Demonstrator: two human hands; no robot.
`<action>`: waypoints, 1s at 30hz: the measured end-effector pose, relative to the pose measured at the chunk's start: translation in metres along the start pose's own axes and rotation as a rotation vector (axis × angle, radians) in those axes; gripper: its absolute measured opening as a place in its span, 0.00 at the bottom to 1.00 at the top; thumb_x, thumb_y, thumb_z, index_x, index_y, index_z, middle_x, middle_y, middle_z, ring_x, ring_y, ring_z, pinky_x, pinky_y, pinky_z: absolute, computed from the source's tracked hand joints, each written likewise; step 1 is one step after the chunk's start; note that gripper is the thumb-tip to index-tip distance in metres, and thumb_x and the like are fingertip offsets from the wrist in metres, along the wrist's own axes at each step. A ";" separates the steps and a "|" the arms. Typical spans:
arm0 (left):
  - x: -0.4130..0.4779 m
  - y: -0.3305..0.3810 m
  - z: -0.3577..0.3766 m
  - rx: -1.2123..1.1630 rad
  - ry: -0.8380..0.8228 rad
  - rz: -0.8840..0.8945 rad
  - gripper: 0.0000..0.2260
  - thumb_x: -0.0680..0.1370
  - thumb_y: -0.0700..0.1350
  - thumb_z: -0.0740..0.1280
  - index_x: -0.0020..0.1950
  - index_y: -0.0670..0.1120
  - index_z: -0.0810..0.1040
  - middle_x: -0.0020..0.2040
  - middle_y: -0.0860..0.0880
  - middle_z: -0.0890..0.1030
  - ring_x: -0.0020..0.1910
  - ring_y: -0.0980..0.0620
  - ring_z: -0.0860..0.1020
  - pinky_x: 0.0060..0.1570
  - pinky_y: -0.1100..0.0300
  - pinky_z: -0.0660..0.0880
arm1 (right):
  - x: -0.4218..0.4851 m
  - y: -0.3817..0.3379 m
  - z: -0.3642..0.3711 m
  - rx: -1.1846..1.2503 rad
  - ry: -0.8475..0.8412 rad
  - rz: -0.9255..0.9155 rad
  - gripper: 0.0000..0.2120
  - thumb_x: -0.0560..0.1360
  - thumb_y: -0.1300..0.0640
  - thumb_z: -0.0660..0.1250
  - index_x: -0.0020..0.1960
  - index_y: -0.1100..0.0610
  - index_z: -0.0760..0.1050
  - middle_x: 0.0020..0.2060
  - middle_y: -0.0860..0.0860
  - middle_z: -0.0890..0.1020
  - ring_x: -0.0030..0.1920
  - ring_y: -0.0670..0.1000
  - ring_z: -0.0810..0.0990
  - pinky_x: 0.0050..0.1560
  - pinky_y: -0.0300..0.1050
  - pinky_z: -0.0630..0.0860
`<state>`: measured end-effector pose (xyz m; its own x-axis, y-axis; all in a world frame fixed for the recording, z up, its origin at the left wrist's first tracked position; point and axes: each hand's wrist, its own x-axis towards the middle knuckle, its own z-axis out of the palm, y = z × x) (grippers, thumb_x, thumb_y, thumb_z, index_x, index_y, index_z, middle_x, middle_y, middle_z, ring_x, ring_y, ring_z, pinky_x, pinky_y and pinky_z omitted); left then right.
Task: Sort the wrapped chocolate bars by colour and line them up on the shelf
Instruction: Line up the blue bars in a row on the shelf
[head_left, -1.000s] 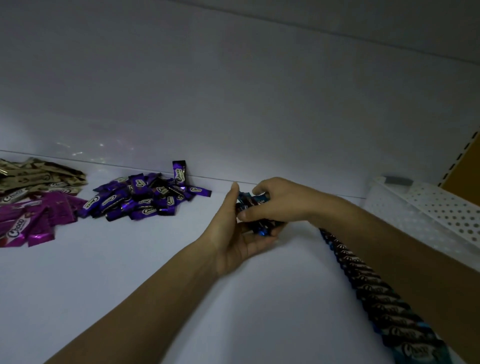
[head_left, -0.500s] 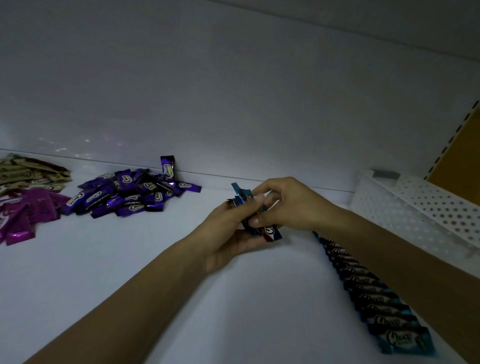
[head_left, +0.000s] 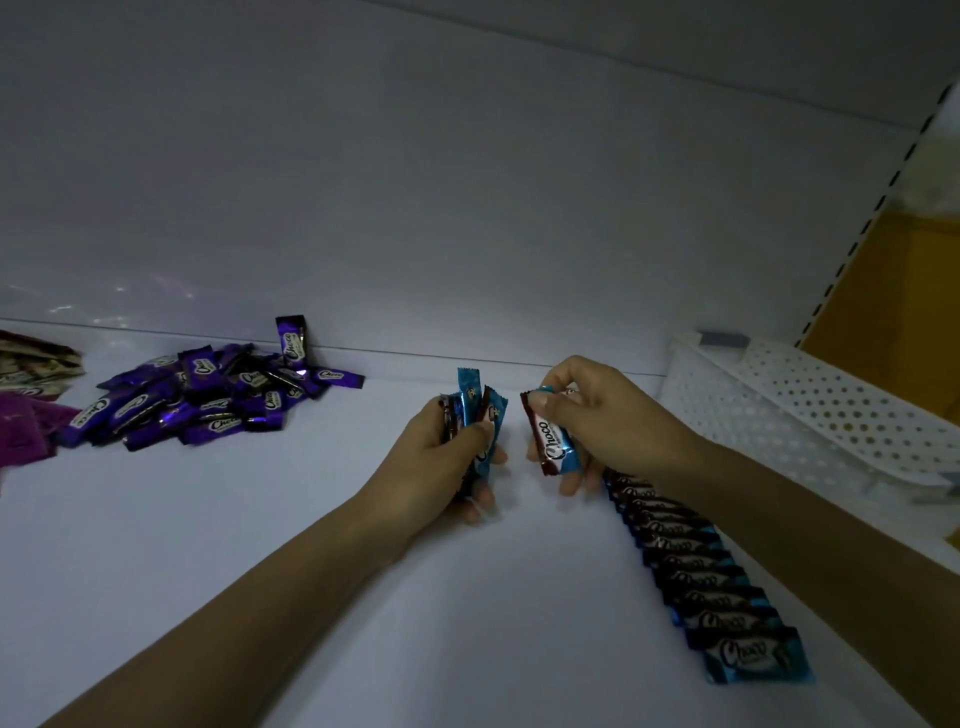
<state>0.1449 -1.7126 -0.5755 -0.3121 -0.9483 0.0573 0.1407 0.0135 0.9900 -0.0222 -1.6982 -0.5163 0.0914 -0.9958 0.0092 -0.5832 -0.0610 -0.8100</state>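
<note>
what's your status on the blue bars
Left hand grips bunch of blue bars. Right hand pinches single blue bar by lined row. Nothing in the way.

White script "Choco": on the blue bar (head_left: 555, 444) pinched in my right hand (head_left: 605, 421); on the near bars of the blue row (head_left: 748, 652) on the shelf (head_left: 311, 545); on wrappers in the purple pile (head_left: 208, 402). Print on the bundle (head_left: 474, 408) in my left hand (head_left: 441, 462) is illegible.

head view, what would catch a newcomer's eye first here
The hands at centre: the left hand grips a bunch of blue bars, the right hand pinches a single blue bar beside it. Beside the right forearm runs an overlapping row of blue bars, and a purple heap lies at the back left.
</note>
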 end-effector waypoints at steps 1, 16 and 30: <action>-0.001 0.000 0.001 0.038 -0.014 0.008 0.04 0.82 0.44 0.60 0.54 0.52 0.72 0.37 0.50 0.82 0.25 0.53 0.77 0.24 0.61 0.74 | -0.004 0.001 -0.004 0.007 -0.011 -0.021 0.07 0.80 0.52 0.61 0.51 0.56 0.71 0.38 0.53 0.85 0.31 0.51 0.83 0.26 0.39 0.75; -0.026 -0.003 0.016 0.594 -0.160 0.326 0.06 0.80 0.44 0.63 0.56 0.48 0.72 0.45 0.59 0.83 0.29 0.54 0.78 0.30 0.66 0.74 | -0.077 0.031 -0.040 0.251 0.023 -0.036 0.05 0.75 0.65 0.66 0.49 0.58 0.78 0.42 0.56 0.85 0.40 0.56 0.85 0.36 0.39 0.80; -0.047 -0.007 0.046 0.745 -0.315 0.511 0.04 0.78 0.50 0.63 0.51 0.52 0.72 0.41 0.58 0.83 0.28 0.58 0.76 0.27 0.64 0.71 | -0.173 0.082 -0.053 0.005 0.145 -0.098 0.07 0.62 0.53 0.71 0.41 0.50 0.83 0.36 0.40 0.85 0.38 0.39 0.82 0.39 0.29 0.75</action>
<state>0.1158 -1.6532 -0.5795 -0.6322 -0.6444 0.4301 -0.2703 0.7037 0.6570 -0.1288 -1.5341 -0.5530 0.0304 -0.9846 0.1724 -0.5730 -0.1585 -0.8041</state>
